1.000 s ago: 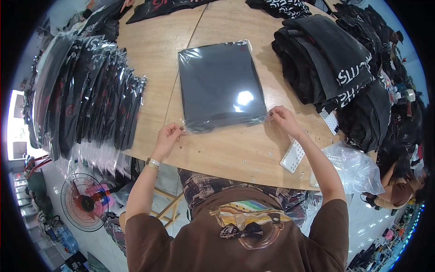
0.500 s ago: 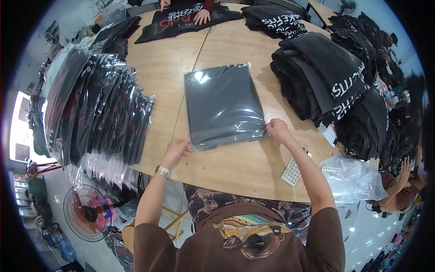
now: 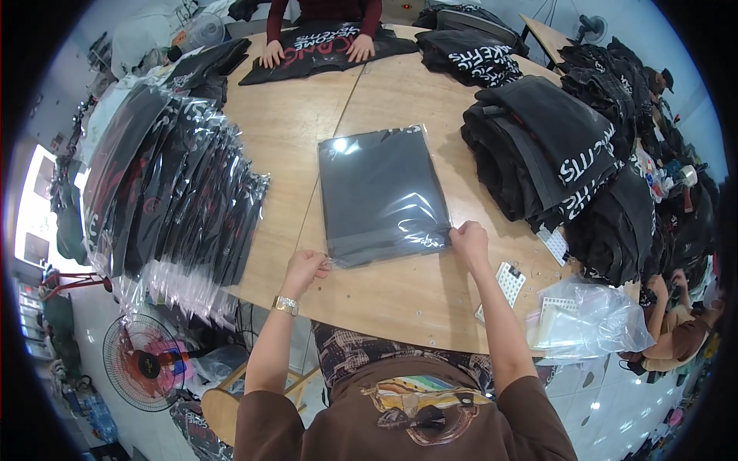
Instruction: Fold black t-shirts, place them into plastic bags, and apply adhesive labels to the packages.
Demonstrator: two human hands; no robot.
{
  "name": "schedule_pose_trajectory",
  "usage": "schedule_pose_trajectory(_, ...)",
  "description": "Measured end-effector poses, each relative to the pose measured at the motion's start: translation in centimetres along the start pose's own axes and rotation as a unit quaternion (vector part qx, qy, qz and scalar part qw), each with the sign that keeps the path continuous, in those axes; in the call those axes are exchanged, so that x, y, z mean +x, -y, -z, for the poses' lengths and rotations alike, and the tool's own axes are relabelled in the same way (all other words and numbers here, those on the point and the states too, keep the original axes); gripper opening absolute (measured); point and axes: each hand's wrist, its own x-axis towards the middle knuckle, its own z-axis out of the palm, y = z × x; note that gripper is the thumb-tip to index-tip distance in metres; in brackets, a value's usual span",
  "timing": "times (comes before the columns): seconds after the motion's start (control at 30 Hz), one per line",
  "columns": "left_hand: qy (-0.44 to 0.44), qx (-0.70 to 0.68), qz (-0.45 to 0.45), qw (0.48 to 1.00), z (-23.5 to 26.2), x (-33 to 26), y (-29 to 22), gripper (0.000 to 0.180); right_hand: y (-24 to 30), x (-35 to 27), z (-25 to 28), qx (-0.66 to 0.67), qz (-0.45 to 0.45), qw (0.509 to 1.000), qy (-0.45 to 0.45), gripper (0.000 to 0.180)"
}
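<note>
- Bagged shirt (image 3: 382, 194): dark, folded, in clear plastic, lying flat at mid table (image 3: 400, 303), near edge toward the person.
- Left hand (image 3: 305, 268): fingers pinch the bag's near-left corner.
- Right hand (image 3: 469, 240): fingers closed on the bag's near-right corner.
- Bagged stack (image 3: 165, 192): fanned along the table's left side.
- Folded shirts (image 3: 553, 154): piled on the right, unbagged.
- Sticker sheets (image 3: 508, 279): just beside the right forearm.
- Another person's hands (image 3: 270, 54): flat on a shirt at the far end.

Wooden table (image 3: 400, 300), centre seam. On it: bagged garment (image 3: 380, 192) at middle; bagged stack (image 3: 177, 192) at left; folded black garments (image 3: 553, 154) at right; printed shirt (image 3: 323, 46) at far edge; sticker sheets (image 3: 507, 280) and clear bag (image 3: 592, 319) near right
</note>
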Motion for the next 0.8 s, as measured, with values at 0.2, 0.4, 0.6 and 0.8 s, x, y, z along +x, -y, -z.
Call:
schedule_pose_trajectory(0.2,-0.008,-0.014,0.004,1.000,0.6,0.3,0.0,0.019,0.5,1.3,-0.6,0.012,-0.046,0.999,-0.011,0.020)
schedule_pose_trajectory(0.4,-0.020,0.009,-0.025,0.999,-0.3,-0.4,0.4,0.019,-0.3,-0.1,-1.6,-0.015,-0.015,0.997,-0.072,0.020)
schedule_pose_trajectory(0.6,-0.036,0.025,-0.042,0.998,-0.3,-1.2,1.1,0.020,0.5,-2.1,-1.0,-0.055,-0.015,0.991,-0.118,0.018)
schedule_pose_trajectory(0.8,-0.014,0.014,-0.030,0.999,0.2,-1.2,0.1,0.022,-1.4,0.8,-0.7,0.005,-0.122,0.991,-0.063,0.017)
